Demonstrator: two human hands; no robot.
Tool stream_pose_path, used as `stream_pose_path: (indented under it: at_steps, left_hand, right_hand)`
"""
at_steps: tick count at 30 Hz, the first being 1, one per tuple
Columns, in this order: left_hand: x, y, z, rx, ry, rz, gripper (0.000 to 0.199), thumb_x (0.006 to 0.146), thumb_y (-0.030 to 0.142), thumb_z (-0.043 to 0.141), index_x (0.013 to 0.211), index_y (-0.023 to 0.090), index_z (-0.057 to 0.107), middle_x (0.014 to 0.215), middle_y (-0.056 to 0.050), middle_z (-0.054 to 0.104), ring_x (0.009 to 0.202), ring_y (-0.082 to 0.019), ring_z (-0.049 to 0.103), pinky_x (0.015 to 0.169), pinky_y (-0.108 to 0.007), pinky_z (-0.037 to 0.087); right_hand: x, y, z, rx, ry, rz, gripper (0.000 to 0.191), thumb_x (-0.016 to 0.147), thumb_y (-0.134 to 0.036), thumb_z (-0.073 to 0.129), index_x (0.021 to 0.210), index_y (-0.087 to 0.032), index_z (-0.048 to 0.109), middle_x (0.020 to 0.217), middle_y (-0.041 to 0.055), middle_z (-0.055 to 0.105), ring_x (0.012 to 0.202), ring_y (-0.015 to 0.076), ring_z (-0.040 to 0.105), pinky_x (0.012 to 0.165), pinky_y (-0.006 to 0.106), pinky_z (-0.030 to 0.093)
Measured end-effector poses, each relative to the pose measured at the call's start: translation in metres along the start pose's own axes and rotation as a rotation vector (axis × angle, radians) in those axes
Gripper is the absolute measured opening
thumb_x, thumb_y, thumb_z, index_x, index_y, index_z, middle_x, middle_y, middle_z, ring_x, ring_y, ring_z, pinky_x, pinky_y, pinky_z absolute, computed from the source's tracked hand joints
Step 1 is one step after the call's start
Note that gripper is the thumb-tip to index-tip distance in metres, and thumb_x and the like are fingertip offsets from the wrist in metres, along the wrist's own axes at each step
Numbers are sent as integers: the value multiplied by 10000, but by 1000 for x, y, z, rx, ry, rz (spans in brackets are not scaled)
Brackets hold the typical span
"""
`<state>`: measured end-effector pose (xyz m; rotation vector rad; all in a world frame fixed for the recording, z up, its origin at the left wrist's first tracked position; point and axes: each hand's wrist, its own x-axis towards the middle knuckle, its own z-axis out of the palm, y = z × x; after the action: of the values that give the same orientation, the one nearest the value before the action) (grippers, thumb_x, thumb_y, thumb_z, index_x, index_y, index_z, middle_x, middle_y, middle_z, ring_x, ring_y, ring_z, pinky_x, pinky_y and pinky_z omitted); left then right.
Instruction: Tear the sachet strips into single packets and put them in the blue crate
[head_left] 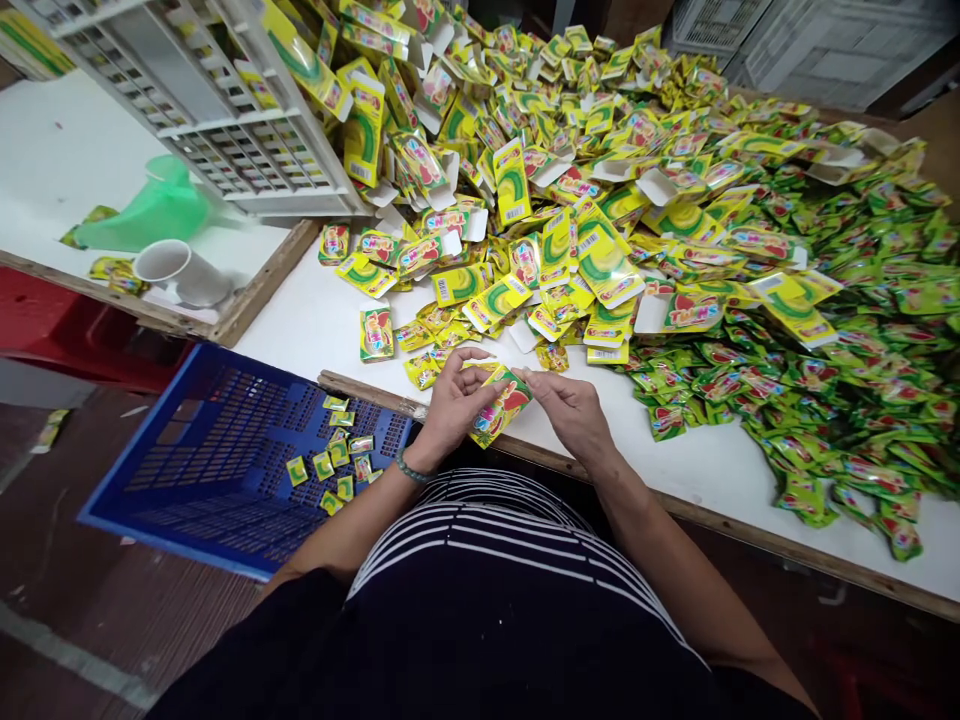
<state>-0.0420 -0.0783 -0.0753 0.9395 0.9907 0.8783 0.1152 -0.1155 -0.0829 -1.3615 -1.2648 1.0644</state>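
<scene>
My left hand [455, 400], with a beaded bracelet at the wrist, holds a small yellow and green candy box [506, 408] with a red fruit picture. At the upper right end of that box, the fingers of my right hand [568, 410] are pinched on its edge. Both hands are over the front edge of the white table [289, 318]. Just beyond them lies a heap of similar candy boxes [480, 282], several with flaps standing up. Small yellow sachets [424, 370] lie close to my left hand. Green sachets [720, 390] are piled to the right.
Below the table at left, a blue plastic crate [187, 450] holds several small boxes. A white slatted crate [247, 110] leans at the upper left. Beside it are a white cup [187, 272], a green translucent item [161, 210] and a wooden table edge [266, 280].
</scene>
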Motion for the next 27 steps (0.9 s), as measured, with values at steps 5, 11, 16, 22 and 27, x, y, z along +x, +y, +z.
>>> stream_pose_path:
  at_steps: [5, 11, 16, 22, 27]
  left_hand:
    - [-1, 2, 0, 56, 20, 24, 574, 632, 399, 836, 1046, 209, 487, 697, 58, 633, 575, -74, 575, 587, -203, 440]
    - [0, 4, -1, 63, -15, 50, 557, 599, 360, 862, 1010, 198, 522, 671, 59, 629, 588, -80, 586, 599, -209, 448]
    - [-1, 2, -3, -12, 15, 12, 551, 615, 412, 852, 1008, 188, 539, 674, 52, 640, 590, -84, 599, 610, -213, 464]
    - [-3, 0, -1, -102, 31, -32, 566, 580, 388, 875, 990, 184, 542, 646, 68, 631, 564, -71, 584, 584, -191, 458]
    - [-8, 14, -4, -95, 90, -60, 605, 565, 427, 869, 1011, 195, 533, 666, 56, 655, 554, -93, 604, 575, -211, 479]
  right_hand:
    - [5, 7, 4, 108, 77, 151, 224, 769, -419, 716, 899, -248, 783, 911, 34, 776, 825, 211, 694, 812, 402, 574]
    - [8, 16, -1, 299, 27, 222, 251, 742, -433, 746, 915, -257, 787, 960, 22, 779, 932, 232, 699, 938, 444, 541]
    - [-7, 8, 3, 1, 14, -5, 303, 887, -390, 593, 1123, -272, 741, 1103, 49, 745, 1063, 247, 657, 983, 462, 507]
    - [-24, 9, 20, -120, 75, -129, 364, 926, -381, 545, 1253, -279, 667, 1189, 61, 715, 1099, 243, 648, 991, 445, 512]
    - [-26, 8, 33, -162, 161, -222, 387, 927, -388, 559, 1276, -244, 644, 1175, 92, 716, 1052, 238, 666, 942, 437, 539]
